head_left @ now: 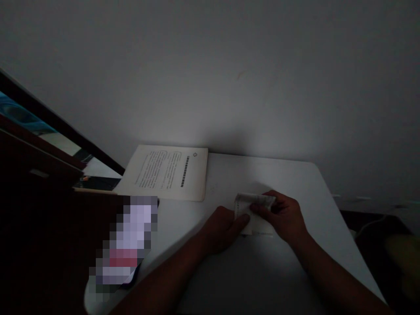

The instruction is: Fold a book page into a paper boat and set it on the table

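Observation:
A small folded piece of white paper [251,210] lies on the white table [262,271] in dim light. My left hand [223,227] is closed on the paper's left edge, fingers curled with the thumb pressing it. My right hand [284,216] grips the right side, fingers bent over the top edge. Both hands rest on the tabletop near its middle.
A printed booklet [170,173] lies at the table's back left. A blurred-out rectangular object [126,245] sits at the table's left edge. Dark wooden furniture [39,218] stands on the left. A plain wall [229,65] rises behind; a dark floor area [387,245] lies to the right.

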{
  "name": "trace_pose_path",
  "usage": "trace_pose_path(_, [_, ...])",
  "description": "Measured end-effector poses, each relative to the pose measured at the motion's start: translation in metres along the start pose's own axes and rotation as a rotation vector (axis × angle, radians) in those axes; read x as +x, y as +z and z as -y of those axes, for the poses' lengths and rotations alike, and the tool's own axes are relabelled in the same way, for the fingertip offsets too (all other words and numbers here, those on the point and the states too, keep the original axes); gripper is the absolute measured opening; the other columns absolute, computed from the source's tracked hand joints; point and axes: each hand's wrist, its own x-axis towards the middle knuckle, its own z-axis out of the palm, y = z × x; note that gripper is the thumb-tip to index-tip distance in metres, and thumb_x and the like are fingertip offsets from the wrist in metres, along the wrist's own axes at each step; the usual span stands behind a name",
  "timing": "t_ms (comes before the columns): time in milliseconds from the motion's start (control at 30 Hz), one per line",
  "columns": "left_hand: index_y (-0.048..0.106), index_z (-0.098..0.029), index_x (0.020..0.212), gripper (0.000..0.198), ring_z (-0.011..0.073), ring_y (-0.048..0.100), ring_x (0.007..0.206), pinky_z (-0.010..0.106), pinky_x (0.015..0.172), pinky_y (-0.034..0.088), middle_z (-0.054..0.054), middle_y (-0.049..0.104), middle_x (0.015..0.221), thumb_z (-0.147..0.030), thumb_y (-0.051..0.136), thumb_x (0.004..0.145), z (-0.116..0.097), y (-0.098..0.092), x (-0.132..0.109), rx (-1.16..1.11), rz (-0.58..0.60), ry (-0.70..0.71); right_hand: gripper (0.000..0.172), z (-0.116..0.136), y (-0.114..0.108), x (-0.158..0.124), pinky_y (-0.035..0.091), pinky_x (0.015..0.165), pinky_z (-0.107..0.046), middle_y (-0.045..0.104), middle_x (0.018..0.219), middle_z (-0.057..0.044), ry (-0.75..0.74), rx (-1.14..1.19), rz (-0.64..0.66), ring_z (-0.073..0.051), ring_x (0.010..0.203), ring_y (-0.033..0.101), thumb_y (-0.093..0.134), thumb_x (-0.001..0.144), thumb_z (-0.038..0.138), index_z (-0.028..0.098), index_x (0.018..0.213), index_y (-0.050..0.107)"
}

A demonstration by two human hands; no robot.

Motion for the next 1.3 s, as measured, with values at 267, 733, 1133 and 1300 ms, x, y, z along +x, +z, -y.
trace_pose_path(267, [0.047, -0.017, 0.063, 0.041, 0.0096, 0.040, 0.048, 0.022, 0.050, 0.032, -0.002, 0.044, 0.053, -0.036, 0.028, 0.093, -0.004, 0.008, 0.000, 0.174, -0.048, 0.163, 0.025, 0.001, -0.003, 0.001, 0.039, 0.044, -0.022, 0.061, 0.054, 0.001, -0.205, -0.360, -0.130, -0.011, 0.045, 0.051, 0.057, 0.082, 0.041, 0.018, 0.080, 0.068])
trace_pose_path(733, [0.055, -0.014, 0.072, 0.047, 0.0135, 0.054, 0.052, 0.025, 0.051, 0.034, 0.003, 0.059, 0.059, -0.034, 0.021, 0.095, 0.001, 0.000, -0.002, 0.532, 0.021, 0.250, 0.019, -0.001, -0.015, 0.006, 0.049, 0.078, -0.033, 0.067, 0.096, -0.004, -0.403, -0.273, -0.064, -0.019, 0.089, 0.062, 0.058, 0.084, 0.031, 0.023, 0.101, 0.063])
trace_pose_path(1133, [0.054, -0.016, 0.083, 0.043, 0.0159, 0.059, 0.060, 0.025, 0.050, 0.033, 0.003, 0.065, 0.072, -0.033, 0.016, 0.096, -0.006, 0.001, 0.000, 0.719, 0.148, 0.266, 0.016, 0.018, -0.013, -0.003, 0.050, 0.069, -0.036, 0.062, 0.080, -0.005, -0.820, -0.360, 0.109, -0.018, 0.078, 0.058, 0.060, 0.078, 0.012, 0.020, 0.093, 0.061])
trace_pose_path(1300, [0.050, -0.017, 0.070, 0.049, 0.0098, 0.044, 0.049, 0.023, 0.050, 0.027, -0.001, 0.051, 0.057, -0.038, 0.014, 0.096, -0.001, 0.001, 0.001, 0.539, 0.085, 0.277, 0.019, 0.022, -0.015, -0.004, 0.047, 0.064, -0.035, 0.062, 0.075, -0.004, -0.930, -0.419, 0.033, -0.018, 0.072, 0.058, 0.060, 0.076, 0.007, 0.019, 0.091, 0.061])
